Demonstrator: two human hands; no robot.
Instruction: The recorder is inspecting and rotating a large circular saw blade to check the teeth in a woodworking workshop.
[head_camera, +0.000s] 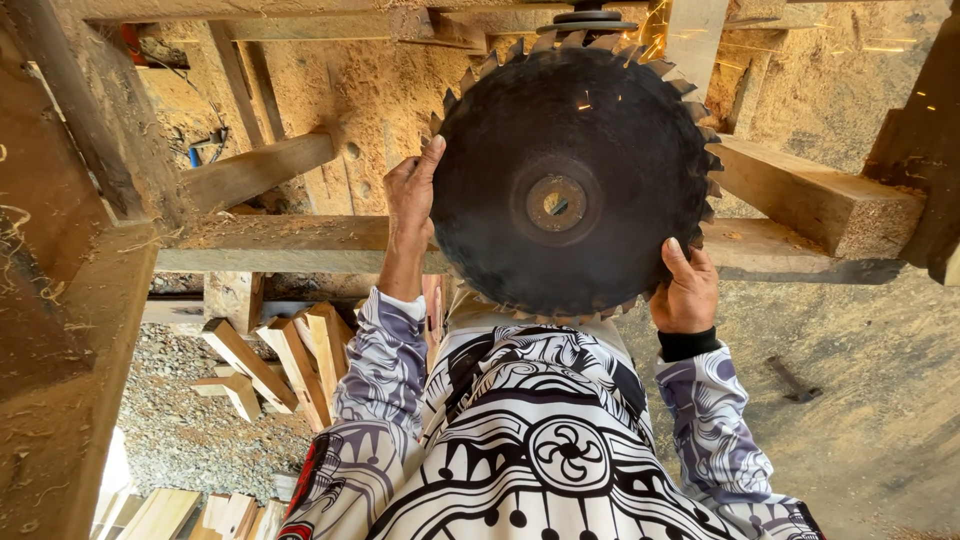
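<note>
Sawdust coats the rough timber beams (290, 243) around a large, dark, round saw blade (570, 180) with hooked teeth and a centre hole, held upright before the person's patterned shirt. Left hand (412, 195) grips its left rim, fingers curled tight; right hand (686, 290) clasps the lower right edge.

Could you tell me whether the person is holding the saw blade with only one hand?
No, both hands grip the saw blade: the left hand at one edge, the right hand at the lower opposite edge.
</note>
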